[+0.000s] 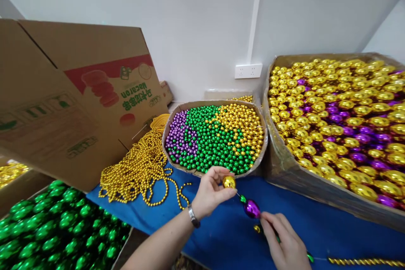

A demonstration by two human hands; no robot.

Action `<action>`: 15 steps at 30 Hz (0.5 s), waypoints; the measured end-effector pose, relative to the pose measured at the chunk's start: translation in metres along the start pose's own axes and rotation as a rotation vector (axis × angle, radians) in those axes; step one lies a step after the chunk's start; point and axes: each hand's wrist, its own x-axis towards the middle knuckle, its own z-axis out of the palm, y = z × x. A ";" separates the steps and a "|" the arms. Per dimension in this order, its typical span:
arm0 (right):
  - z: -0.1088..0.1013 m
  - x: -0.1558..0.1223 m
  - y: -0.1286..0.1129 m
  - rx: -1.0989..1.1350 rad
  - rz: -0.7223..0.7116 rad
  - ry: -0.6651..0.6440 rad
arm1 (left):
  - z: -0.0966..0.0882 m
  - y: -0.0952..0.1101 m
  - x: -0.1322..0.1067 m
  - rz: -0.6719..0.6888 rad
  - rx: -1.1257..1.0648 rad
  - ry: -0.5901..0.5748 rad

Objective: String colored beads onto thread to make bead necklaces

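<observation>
My left hand [209, 190] pinches a large gold bead [229, 182] between thumb and fingers, just in front of the round tray. A thin wire runs from it down to a small green bead [243, 198] and a large purple bead [252, 209]. My right hand [284, 242] is closed around the lower part of that bead string [257, 228], fingertips right under the purple bead. A watch band circles my left wrist.
A round cardboard tray [262, 152] holds small purple, green and gold beads. A big box [316, 200] of large gold and purple beads stands right. Gold bead strands [139, 173] lie on the blue tabletop [228, 236]. A box of large green beads [60, 223] sits bottom left under a cardboard carton [63, 93].
</observation>
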 end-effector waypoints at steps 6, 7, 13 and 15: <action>0.002 -0.001 -0.004 -0.019 0.026 -0.024 | 0.000 0.002 -0.002 0.018 0.019 -0.001; 0.002 -0.001 -0.004 -0.015 0.026 -0.022 | 0.001 0.001 -0.002 0.018 0.002 0.006; 0.003 0.000 -0.003 0.058 -0.026 -0.002 | 0.000 0.004 -0.002 -0.019 -0.081 -0.017; 0.005 0.000 -0.001 0.098 0.013 -0.042 | 0.000 0.006 -0.003 -0.033 -0.111 -0.043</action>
